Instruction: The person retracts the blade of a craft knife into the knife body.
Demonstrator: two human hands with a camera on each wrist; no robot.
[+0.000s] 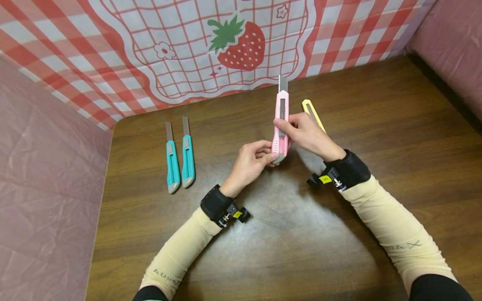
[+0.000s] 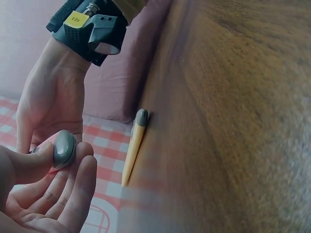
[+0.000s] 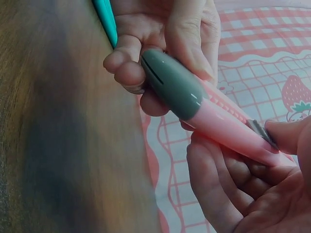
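A pink utility knife (image 1: 277, 133) points away from me above the table, its wide blade (image 1: 283, 83) out at the far end. My right hand (image 1: 306, 133) grips its middle. In the right wrist view the right thumb (image 3: 286, 137) presses the metal slider (image 3: 262, 133). The knife's grey end cap (image 3: 175, 82) is nearest my left hand (image 1: 248, 163), whose thumb and fingers pinch the knife's rear. From the left wrist view, the same cap (image 2: 64, 149) shows between that thumb and fingers; most of the pink body is hidden there.
Two teal utility knives (image 1: 173, 167) lie side by side on the left of the wooden table (image 1: 263, 251), blades out. A yellow utility knife (image 1: 314, 115) lies behind my right hand, partly covered by it. A strawberry-print checked cloth (image 1: 241, 46) hangs along the far edge.
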